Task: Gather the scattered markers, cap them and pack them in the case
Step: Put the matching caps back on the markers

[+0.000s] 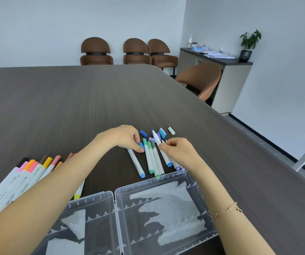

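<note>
Several white-bodied markers lie on the dark table ahead of an open clear plastic case. My left hand pinches a blue cap at the top of a blue marker that lies flat. My right hand grips an uncapped white marker with a blue tip, raised over the pile. Teal and green capped markers lie between my hands. Loose blue, purple and teal caps sit just beyond, with a white cap apart to the right.
A row of capped pink, orange, yellow and brown markers lies at the left, partly under my left forearm. Brown chairs stand past the table's far edge, one chair at its right side. A cabinet with a plant stands against the wall.
</note>
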{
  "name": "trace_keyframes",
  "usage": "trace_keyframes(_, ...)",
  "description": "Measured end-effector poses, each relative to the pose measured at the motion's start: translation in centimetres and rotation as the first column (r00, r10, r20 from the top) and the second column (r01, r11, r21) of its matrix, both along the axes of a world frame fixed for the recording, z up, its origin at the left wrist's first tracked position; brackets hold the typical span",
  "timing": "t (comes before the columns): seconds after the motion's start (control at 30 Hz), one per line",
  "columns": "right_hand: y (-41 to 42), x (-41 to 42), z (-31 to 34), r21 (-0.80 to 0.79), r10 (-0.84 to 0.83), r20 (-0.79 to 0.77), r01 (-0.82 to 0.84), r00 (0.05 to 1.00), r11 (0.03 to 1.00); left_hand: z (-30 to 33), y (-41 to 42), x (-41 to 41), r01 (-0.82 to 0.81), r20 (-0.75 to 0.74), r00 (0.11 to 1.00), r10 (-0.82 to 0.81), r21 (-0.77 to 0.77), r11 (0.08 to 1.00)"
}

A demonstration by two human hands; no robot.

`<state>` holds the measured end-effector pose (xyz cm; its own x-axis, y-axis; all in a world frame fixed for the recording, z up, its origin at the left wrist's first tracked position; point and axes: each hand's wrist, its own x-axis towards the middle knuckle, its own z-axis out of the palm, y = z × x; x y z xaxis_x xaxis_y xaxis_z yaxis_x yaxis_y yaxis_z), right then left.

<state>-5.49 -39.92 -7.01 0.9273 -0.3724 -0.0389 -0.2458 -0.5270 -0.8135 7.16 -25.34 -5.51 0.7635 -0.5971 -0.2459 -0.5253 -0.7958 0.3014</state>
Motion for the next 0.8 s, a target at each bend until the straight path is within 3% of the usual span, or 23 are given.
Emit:
trace_keyframes(0.17, 0.0, 0.1, -0.4, -0.004, -0.015, 0.002, 0.015, 1.0, 1.0, -0.5, -0.3, 0.9, -0.129, 0.047, 0.989, 0.14, -0.186, 0.974)
trace_keyframes(0.3, 0.3, 0.1, -0.9, -0.046, -0.024, 0.011, 0.024, 1.0, 0.999, -1.4, -0.5, 1.6, -0.166, 0.049, 0.982, 0.181, -0.224, 0.96)
trace_keyframes(0.43, 0.6, 0.5, -1.1, -0.065, -0.023, -0.033, 0.021, 0.999, 0.998, -2.0, -0.7, 2.1, -0.174, 0.04, 0.982, 0.187, -0.209, 0.962)
trace_keyframes(0.63, 0.9, 0.5, -1.2, -0.016, 0.0, 0.015, 0.0, 1.0, 1.0, -2.0, -1.2, 2.2, -0.197, 0.024, 0.98, 0.199, -0.058, 0.979)
trace_keyframes(0.8, 0.6, 0.5, -1.4, -0.011, 0.008, 0.017, -0.008, 1.0, 1.0, -2.1, -1.2, 2.6, -0.156, 0.032, 0.987, 0.158, -0.073, 0.985)
